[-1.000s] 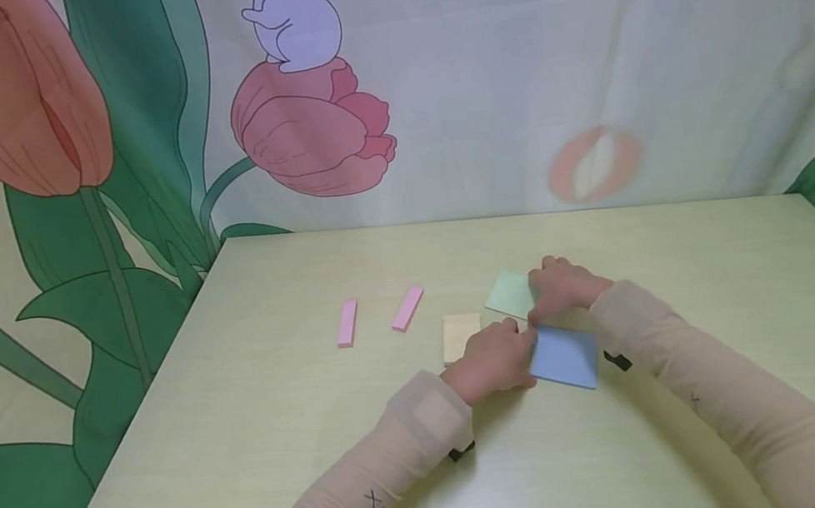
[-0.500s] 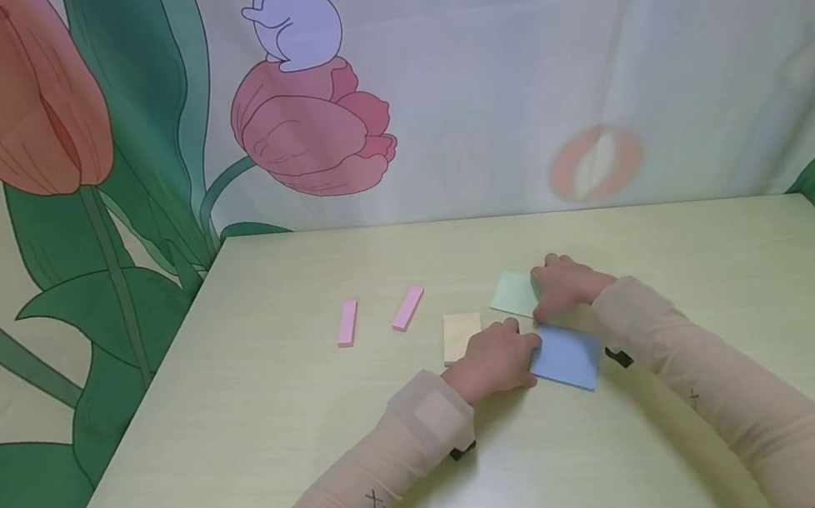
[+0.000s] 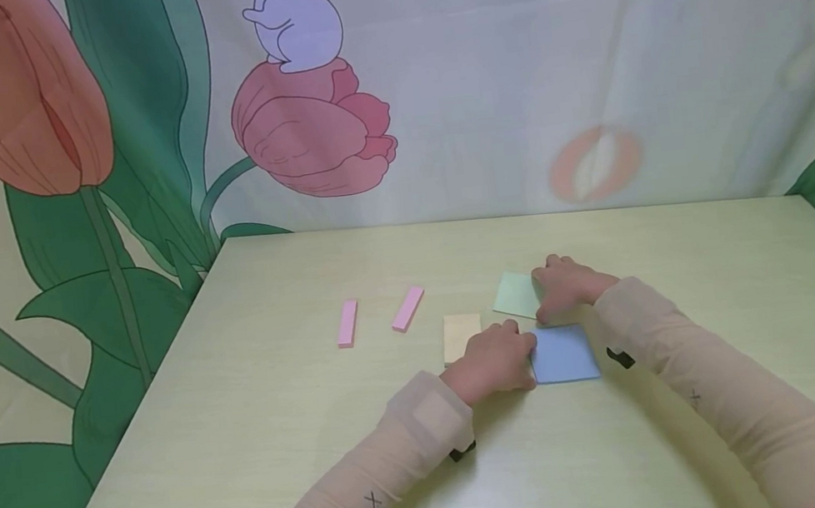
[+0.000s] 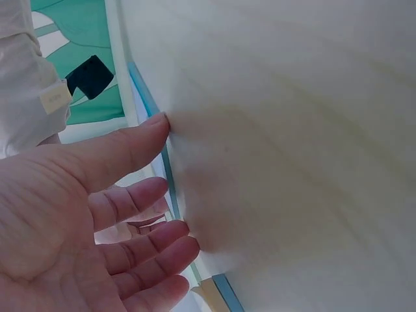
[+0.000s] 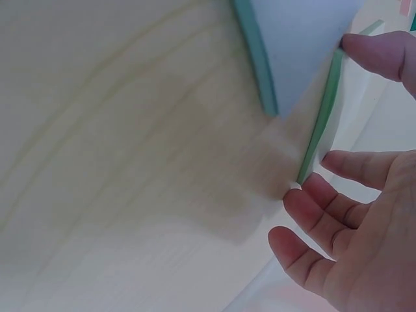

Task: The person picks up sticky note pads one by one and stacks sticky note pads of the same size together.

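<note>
A blue sticky note pad (image 3: pixel 565 354) lies flat, its front edge level in the head view. My left hand (image 3: pixel 493 359) holds it at the left side, thumb by the near corner and index finger by the far one. In the left wrist view the thumb of that hand (image 4: pixel 97 214) meets the pad's blue edge (image 4: pixel 168 162). Behind it, my right hand (image 3: pixel 570 285) grips a pale green sticky note pad (image 3: pixel 514 295) at its right side. The right wrist view shows the thumb and fingers of this hand (image 5: pixel 370 214) along the green edge (image 5: pixel 324 114).
A cream-yellow sticky note pad (image 3: pixel 459 334) lies left of the blue one, partly hidden by the left hand. Two narrow pink strips (image 3: pixel 347 323) lie farther left on the pale wooden table (image 3: pixel 244 407). A printed curtain (image 3: pixel 479 86) hangs behind the table.
The blue pad has turned counter-clockwise, so its front edge is now level. The green pad has slid slightly right along with the right hand. The left hand has barely moved.
</note>
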`<state>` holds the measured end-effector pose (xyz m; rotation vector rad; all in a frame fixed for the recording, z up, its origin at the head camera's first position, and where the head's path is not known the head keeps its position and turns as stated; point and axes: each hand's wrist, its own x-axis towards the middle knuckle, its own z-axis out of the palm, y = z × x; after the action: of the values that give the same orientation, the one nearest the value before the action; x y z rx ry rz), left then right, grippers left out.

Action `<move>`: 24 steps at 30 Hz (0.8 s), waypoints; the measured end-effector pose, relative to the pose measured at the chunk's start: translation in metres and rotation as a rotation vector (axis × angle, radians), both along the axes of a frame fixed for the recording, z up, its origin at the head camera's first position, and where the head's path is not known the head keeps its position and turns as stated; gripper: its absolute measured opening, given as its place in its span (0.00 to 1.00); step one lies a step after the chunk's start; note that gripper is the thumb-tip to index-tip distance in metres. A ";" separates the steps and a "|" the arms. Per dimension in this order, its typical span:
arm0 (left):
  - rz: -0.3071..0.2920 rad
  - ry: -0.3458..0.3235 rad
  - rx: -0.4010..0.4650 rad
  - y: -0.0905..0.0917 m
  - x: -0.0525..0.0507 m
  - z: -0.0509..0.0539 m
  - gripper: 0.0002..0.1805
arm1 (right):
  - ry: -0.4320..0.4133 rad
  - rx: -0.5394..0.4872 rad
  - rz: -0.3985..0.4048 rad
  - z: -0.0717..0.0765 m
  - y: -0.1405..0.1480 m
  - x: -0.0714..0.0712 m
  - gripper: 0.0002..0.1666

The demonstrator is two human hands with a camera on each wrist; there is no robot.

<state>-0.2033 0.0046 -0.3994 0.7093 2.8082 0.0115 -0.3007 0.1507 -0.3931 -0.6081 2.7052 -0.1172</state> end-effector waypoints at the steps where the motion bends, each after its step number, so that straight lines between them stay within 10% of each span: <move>1: 0.001 -0.002 0.000 0.000 0.000 0.000 0.22 | -0.001 0.000 0.001 0.000 0.000 0.000 0.42; 11: 0.011 -0.015 0.006 0.002 0.001 -0.001 0.35 | -0.013 0.003 0.000 -0.001 0.001 -0.001 0.46; 24: -0.010 0.008 -0.059 0.007 -0.004 -0.003 0.30 | 0.021 0.002 -0.033 -0.007 0.005 -0.002 0.50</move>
<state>-0.2075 0.0118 -0.4022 0.7114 2.7997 -0.0755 -0.3025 0.1554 -0.3996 -0.5672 2.7356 -0.1171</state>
